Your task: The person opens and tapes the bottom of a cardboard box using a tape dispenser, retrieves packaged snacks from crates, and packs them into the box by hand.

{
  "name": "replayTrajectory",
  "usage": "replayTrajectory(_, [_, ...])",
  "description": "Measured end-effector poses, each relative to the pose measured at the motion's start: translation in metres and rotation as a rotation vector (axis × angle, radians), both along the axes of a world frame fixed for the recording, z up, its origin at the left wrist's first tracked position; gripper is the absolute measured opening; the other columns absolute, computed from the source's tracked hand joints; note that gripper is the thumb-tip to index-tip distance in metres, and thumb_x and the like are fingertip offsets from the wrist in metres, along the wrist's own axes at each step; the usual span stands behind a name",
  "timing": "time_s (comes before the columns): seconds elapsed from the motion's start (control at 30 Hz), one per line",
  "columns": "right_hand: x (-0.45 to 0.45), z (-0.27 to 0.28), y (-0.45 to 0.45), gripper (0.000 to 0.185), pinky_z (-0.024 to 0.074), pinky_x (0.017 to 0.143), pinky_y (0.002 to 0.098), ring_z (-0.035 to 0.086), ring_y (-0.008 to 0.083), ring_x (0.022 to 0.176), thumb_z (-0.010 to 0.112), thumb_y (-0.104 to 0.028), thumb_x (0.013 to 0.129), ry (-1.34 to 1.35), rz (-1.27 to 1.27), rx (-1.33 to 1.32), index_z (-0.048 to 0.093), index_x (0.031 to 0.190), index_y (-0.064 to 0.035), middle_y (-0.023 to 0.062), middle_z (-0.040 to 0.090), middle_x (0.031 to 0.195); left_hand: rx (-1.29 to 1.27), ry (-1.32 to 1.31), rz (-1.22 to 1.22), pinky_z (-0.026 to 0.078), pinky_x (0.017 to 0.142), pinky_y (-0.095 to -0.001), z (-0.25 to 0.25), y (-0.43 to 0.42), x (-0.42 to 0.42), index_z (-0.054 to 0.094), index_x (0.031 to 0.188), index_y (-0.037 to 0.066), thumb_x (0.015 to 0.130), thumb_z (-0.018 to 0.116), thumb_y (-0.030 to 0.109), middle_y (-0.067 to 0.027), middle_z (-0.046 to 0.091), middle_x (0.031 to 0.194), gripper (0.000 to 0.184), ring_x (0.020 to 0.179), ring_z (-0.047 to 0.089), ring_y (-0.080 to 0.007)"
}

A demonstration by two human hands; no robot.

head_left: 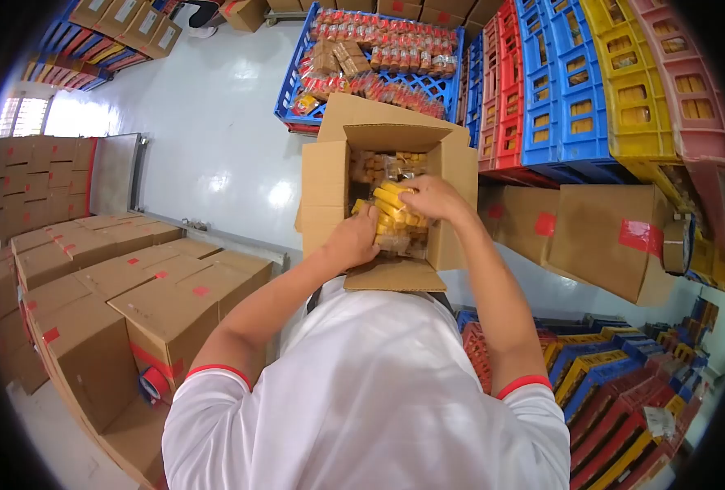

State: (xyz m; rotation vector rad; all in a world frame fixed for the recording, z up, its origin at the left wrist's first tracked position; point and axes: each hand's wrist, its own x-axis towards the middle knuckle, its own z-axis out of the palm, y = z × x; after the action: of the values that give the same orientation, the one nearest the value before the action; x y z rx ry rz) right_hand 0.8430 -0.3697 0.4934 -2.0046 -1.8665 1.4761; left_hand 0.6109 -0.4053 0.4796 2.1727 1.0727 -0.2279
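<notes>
An open cardboard box [325, 192] stands in front of my body with its flaps folded outward. Inside lie clear-wrapped packs of brown, finger-shaped baked pieces [369, 167]. A clear-wrapped pack of yellow bars [393, 208] is between my hands at the box's mouth. My left hand [356, 238] has its fingers closed at the left side of this pack. From the upper right, my right hand [432, 198] pinches the pack's other end. Part of the box's contents is hidden under the pack and my hands.
Beyond the box, a blue crate [284, 91] holds several red-labelled packs. Stacked crates [558, 90] rise at the right. Taped cartons [599, 229] stand beside me, and more cartons [166, 302] fill the left. A tape roll [153, 384] rests there. More crates [607, 392] lie behind right.
</notes>
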Motion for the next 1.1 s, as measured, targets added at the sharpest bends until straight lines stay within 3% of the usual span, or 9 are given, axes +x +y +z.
replayTrajectory(0.1, [-0.004, -0.005, 0.04, 0.042, 0.0568, 0.077, 0.0404, 0.074, 0.0304, 0.087, 0.06, -0.035, 0.086, 0.066, 0.129, -0.081, 0.078, 0.117, -0.012, 0.0168, 0.078, 0.099, -0.094, 0.032, 0.135, 0.056, 0.087, -0.0538, -0.007, 0.001, -0.001, 0.042, 0.119, -0.004, 0.081, 0.069, 0.008, -0.0307, 0.063, 0.113, 0.047, 0.102, 0.066, -0.0501])
replayTrajectory(0.17, [-0.014, 0.004, 0.063, 0.037, 0.055, 0.077, 0.0462, 0.071, 0.0348, 0.083, 0.057, -0.031, 0.085, 0.023, 0.29, -0.09, 0.075, 0.09, 0.0003, 0.0192, 0.075, 0.099, -0.12, 0.042, 0.195, 0.055, 0.088, -0.055, -0.021, 0.0, -0.004, 0.041, 0.119, -0.004, 0.082, 0.064, 0.004, -0.0323, 0.064, 0.113, 0.044, 0.101, 0.065, -0.0516])
replayTrajectory(0.23, [-0.02, -0.008, 0.082, 0.037, 0.0564, 0.07, 0.0477, 0.072, 0.033, 0.078, 0.059, -0.031, 0.085, 0.043, 0.272, -0.192, 0.074, 0.09, 0.0027, 0.019, 0.075, 0.093, -0.102, -0.003, 0.217, 0.058, 0.083, -0.0531, -0.029, -0.005, -0.007, 0.039, 0.132, -0.01, 0.081, 0.061, 0.0, -0.0397, 0.049, 0.139, 0.056, 0.096, 0.069, -0.0489])
replayTrajectory(0.37, [-0.029, -0.036, 0.102, 0.036, 0.0581, 0.064, 0.0508, 0.074, 0.032, 0.08, 0.062, -0.03, 0.083, 0.068, 0.242, -0.357, 0.073, 0.098, 0.0018, 0.0181, 0.074, 0.09, 0.1, -0.041, 0.27, 0.057, 0.086, -0.0521, -0.005, -0.023, -0.003, 0.03, 0.145, -0.012, 0.08, 0.059, -0.002, -0.0383, 0.044, 0.145, 0.072, 0.102, 0.068, -0.0487])
replayTrajectory(0.57, [-0.044, -0.056, 0.111, 0.041, 0.0588, 0.074, 0.0488, 0.075, 0.0317, 0.085, 0.059, -0.032, 0.085, 0.024, 0.319, -0.356, 0.075, 0.105, -0.0009, 0.017, 0.076, 0.101, -0.006, -0.104, 0.288, 0.056, 0.092, -0.0488, 0.015, -0.021, -0.008, 0.033, 0.152, 0.0, 0.084, 0.06, -0.002, -0.0253, 0.044, 0.148, 0.073, 0.115, 0.062, -0.0448])
replayTrajectory(0.67, [-0.057, -0.064, 0.11, 0.05, 0.0553, 0.093, 0.0452, 0.072, 0.0339, 0.109, 0.055, -0.037, 0.089, 0.024, 0.336, -0.237, 0.075, 0.122, -0.0053, 0.0174, 0.074, 0.122, 0.162, -0.133, 0.096, 0.058, 0.088, -0.0474, 0.01, -0.021, -0.013, 0.042, 0.15, 0.008, 0.085, 0.068, 0.004, -0.0207, 0.044, 0.148, 0.07, 0.121, 0.058, -0.0407])
replayTrajectory(0.77, [-0.075, -0.063, 0.098, 0.05, 0.0518, 0.101, 0.0477, 0.067, 0.0376, 0.12, 0.053, -0.04, 0.094, -0.087, 0.208, -0.096, 0.075, 0.12, -0.0036, 0.0204, 0.07, 0.129, 0.24, -0.074, -0.094, 0.059, 0.084, -0.0455, 0.021, -0.017, -0.009, 0.048, 0.145, 0.013, 0.087, 0.067, 0.004, -0.0179, 0.044, 0.149, 0.061, 0.124, 0.055, -0.038])
replayTrajectory(0.87, [-0.082, -0.062, 0.078, 0.05, 0.0501, 0.1, 0.0485, 0.066, 0.0394, 0.118, 0.052, -0.048, 0.098, -0.11, 0.158, 0.053, 0.076, 0.108, -0.0056, 0.0207, 0.072, 0.121, 0.209, -0.14, -0.073, 0.055, 0.092, -0.0474, 0.006, -0.014, -0.011, 0.056, 0.138, 0.014, 0.09, 0.067, 0.01, -0.016, 0.049, 0.146, 0.049, 0.125, 0.054, -0.037])
replayTrajectory(1.1, [-0.071, -0.054, 0.041, 0.059, 0.0518, 0.095, 0.0523, 0.068, 0.0452, 0.107, 0.047, -0.058, 0.103, 0.058, -0.024, 0.126, 0.07, 0.116, -0.0055, 0.0227, 0.072, 0.116, 0.588, -0.026, -0.054, 0.036, 0.114, -0.0512, -0.007, -0.011, -0.024, 0.069, 0.123, 0.015, 0.091, 0.067, 0.019, -0.0134, 0.057, 0.143, 0.033, 0.14, 0.046, -0.0356])
